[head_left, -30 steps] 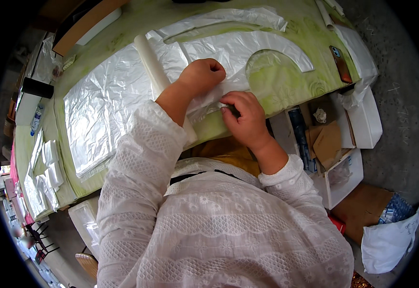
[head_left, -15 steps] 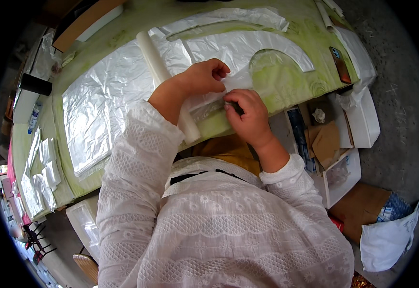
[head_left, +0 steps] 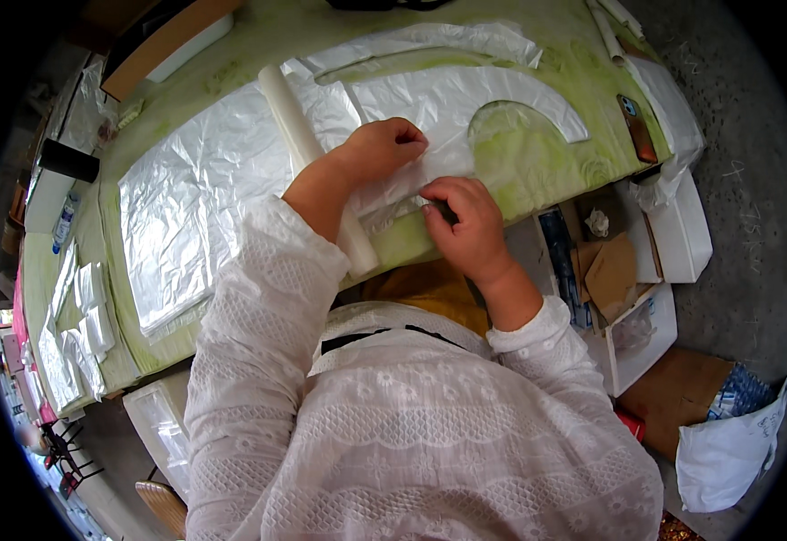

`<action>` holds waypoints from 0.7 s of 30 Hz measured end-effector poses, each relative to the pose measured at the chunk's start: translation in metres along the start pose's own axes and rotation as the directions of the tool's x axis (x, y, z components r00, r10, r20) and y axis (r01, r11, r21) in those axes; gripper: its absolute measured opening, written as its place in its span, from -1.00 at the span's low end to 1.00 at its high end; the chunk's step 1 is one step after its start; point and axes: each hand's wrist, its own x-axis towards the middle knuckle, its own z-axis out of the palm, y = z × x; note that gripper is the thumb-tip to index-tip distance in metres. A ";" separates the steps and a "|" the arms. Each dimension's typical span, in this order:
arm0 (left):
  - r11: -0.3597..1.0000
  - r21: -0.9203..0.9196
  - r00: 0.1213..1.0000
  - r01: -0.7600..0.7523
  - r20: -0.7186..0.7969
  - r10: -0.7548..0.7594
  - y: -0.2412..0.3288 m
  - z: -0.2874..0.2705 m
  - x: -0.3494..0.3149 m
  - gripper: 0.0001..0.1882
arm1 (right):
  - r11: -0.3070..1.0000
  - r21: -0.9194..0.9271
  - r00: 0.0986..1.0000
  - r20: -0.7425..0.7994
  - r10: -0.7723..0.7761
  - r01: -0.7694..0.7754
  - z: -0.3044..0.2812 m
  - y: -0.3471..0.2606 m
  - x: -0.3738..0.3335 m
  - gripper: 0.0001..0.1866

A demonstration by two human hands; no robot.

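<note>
A stack of thin, shiny white plastic sheets (head_left: 186,198) with curved, strap-like ends lies across the green table. My left hand (head_left: 377,151) is closed over the near part of the top sheet, thumb and forefinger pinched on the film. Nearer to me, my right hand (head_left: 472,225) pinches the film at the sheet's near edge with thumb and forefinger, its other fingers curled in. Across the sheets, partly behind my left forearm, lies a long white roll (head_left: 291,122); its near end reaches the table's front edge.
A phone (head_left: 635,128) rests at the table's right end. Below that side stand open white drawers (head_left: 682,225) with cardboard pieces. Folded plastic pieces (head_left: 94,307), a black cylinder (head_left: 69,160) and a blue-and-clear tube (head_left: 64,223) are at the left. A cardboard box (head_left: 168,50) stands far left.
My left hand has dropped slightly toward the sheet, its fingers drawn closer together. The right hand has shifted slightly down, still pinched at the edge. The film between them lies flatter.
</note>
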 end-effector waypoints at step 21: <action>0.943 -0.276 0.978 0.187 0.143 -0.152 0.022 -0.008 -0.014 -0.72 | 0.779 -0.618 0.989 -0.149 0.016 -0.106 0.025 0.099 0.097 -0.60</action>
